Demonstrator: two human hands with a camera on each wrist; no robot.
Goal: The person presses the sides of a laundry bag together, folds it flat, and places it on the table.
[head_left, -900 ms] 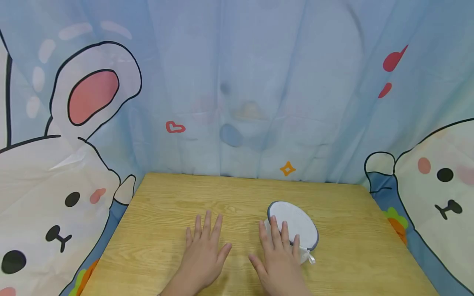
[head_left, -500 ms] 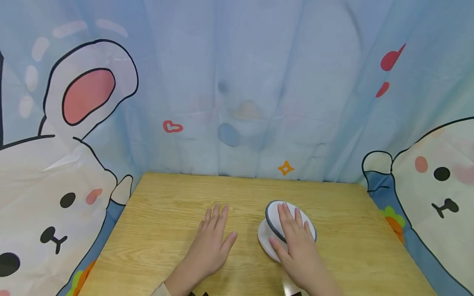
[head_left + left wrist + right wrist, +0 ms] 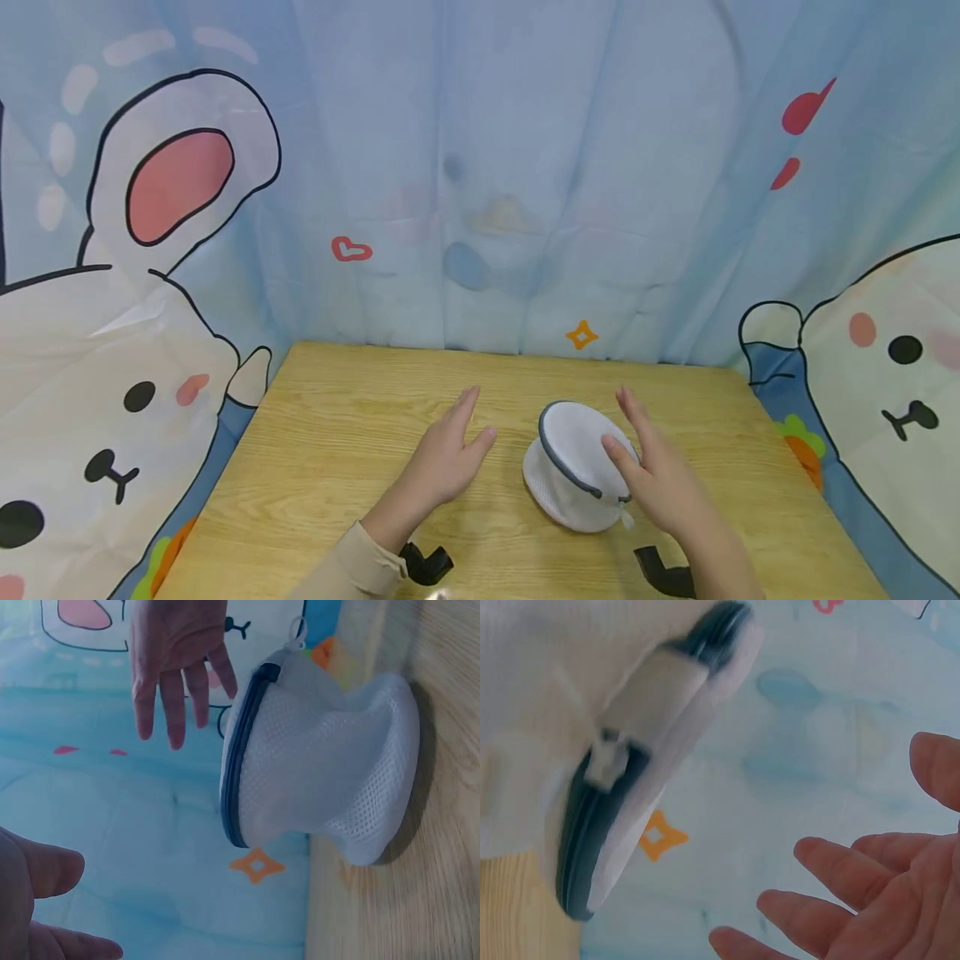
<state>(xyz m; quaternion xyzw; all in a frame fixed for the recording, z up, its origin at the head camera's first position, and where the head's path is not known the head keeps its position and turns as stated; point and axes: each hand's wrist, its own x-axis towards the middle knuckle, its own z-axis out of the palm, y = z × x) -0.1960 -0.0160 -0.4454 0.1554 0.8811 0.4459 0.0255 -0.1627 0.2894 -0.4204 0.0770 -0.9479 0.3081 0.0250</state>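
A white mesh bag (image 3: 562,493) stands on the wood-grained tabletop (image 3: 360,433), right of centre, a dark zipper (image 3: 241,765) following its upper rim. To its left, apart from it, the left hand (image 3: 444,457) is above the tabletop, fingers extended and holding nothing. Just right of the bag is the right hand (image 3: 663,479), fingers spread, likewise holding nothing. A white tab (image 3: 607,761) by the zipper is blurred, possibly a pull.
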